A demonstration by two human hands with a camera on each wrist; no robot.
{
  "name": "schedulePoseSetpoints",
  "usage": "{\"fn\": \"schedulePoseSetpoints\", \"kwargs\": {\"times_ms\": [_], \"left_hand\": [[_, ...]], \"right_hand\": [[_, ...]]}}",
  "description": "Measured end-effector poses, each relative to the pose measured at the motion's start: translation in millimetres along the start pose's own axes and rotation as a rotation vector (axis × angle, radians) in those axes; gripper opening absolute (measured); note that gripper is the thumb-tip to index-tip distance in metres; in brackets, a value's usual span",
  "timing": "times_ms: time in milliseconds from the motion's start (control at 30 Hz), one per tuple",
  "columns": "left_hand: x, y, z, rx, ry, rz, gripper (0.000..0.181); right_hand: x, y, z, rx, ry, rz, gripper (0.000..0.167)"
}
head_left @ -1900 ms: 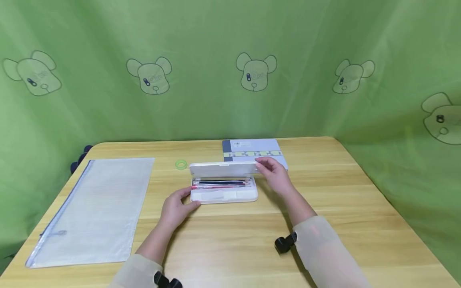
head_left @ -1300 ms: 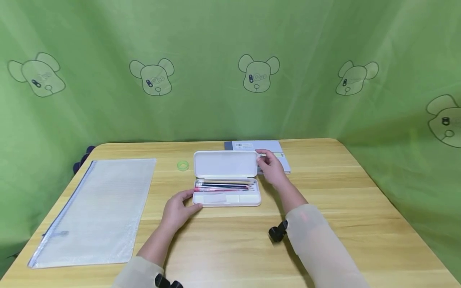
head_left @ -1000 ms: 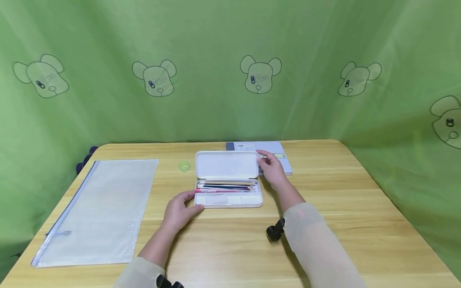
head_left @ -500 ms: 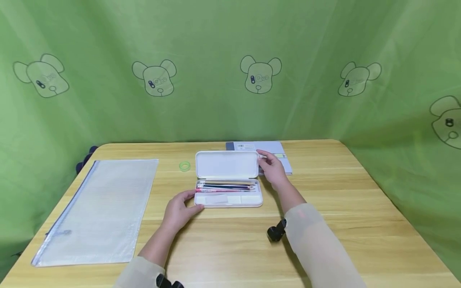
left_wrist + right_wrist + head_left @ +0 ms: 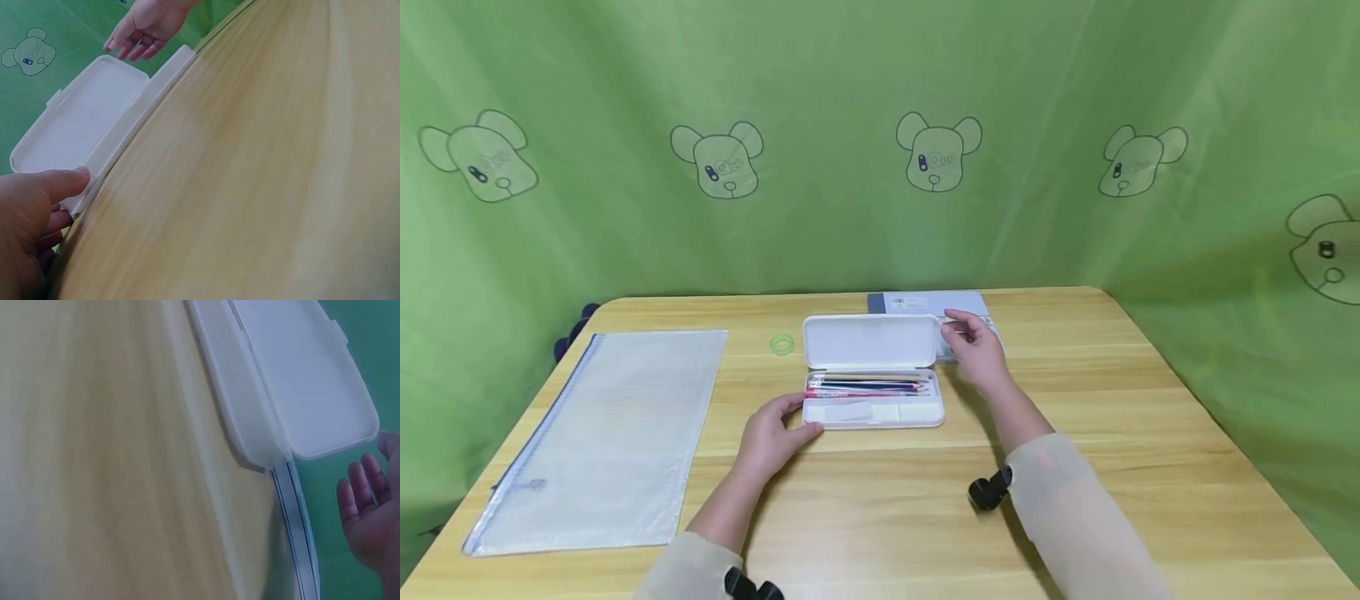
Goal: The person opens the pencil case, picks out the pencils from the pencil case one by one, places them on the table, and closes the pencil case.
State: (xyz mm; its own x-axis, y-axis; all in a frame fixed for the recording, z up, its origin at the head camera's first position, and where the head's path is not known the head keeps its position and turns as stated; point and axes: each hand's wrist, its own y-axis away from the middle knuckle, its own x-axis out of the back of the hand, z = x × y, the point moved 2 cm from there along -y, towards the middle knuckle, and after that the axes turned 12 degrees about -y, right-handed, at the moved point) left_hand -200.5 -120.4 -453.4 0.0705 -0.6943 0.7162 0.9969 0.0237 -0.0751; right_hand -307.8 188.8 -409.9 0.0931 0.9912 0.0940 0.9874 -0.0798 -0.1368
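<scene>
A white plastic pencil case [image 5: 874,412] lies on the table with its lid [image 5: 871,342] raised upright. Several pencils [image 5: 868,385] fill its rear compartment, and a pale white piece [image 5: 848,412] sits in the front one. My left hand [image 5: 771,437] grips the case's left end, thumb at the front corner, as the left wrist view shows too. Just right of the lid, my right hand [image 5: 977,346] holds nothing, its fingers loosely bent. In the right wrist view the right hand [image 5: 375,506] is close to the lid's corner; whether the thumb touches it is hard to tell.
Behind the case lies a blue-grey notebook [image 5: 925,302], partly covered by lid and hand. A green tape ring [image 5: 782,344] is left of the lid. A translucent zip pouch [image 5: 602,442] lies flat on the left. A green curtain [image 5: 820,217] hangs behind the table.
The lid was swung up to upright by my right hand, which then let go of its edge and moved slightly right. My left hand has stayed on the case's left end.
</scene>
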Motion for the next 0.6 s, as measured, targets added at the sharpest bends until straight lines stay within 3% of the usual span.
{"fn": "schedulePoseSetpoints", "kwargs": {"times_ms": [133, 300, 600], "left_hand": [[-1.0, -0.2, -0.5, -0.005, 0.000, 0.008, 0.055], [-0.5, -0.8, -0.6, -0.003, 0.012, 0.002, 0.055], [-0.7, -0.4, -0.6, 0.000, 0.011, -0.007, 0.055]], "right_hand": [[3, 12.0, -2, 0.026, 0.065, -0.045, 0.032], [0, 24.9, 1, 0.031, 0.164, -0.173, 0.028], [-11, 34.1, 9, 0.022, 0.337, -0.318, 0.027]]}}
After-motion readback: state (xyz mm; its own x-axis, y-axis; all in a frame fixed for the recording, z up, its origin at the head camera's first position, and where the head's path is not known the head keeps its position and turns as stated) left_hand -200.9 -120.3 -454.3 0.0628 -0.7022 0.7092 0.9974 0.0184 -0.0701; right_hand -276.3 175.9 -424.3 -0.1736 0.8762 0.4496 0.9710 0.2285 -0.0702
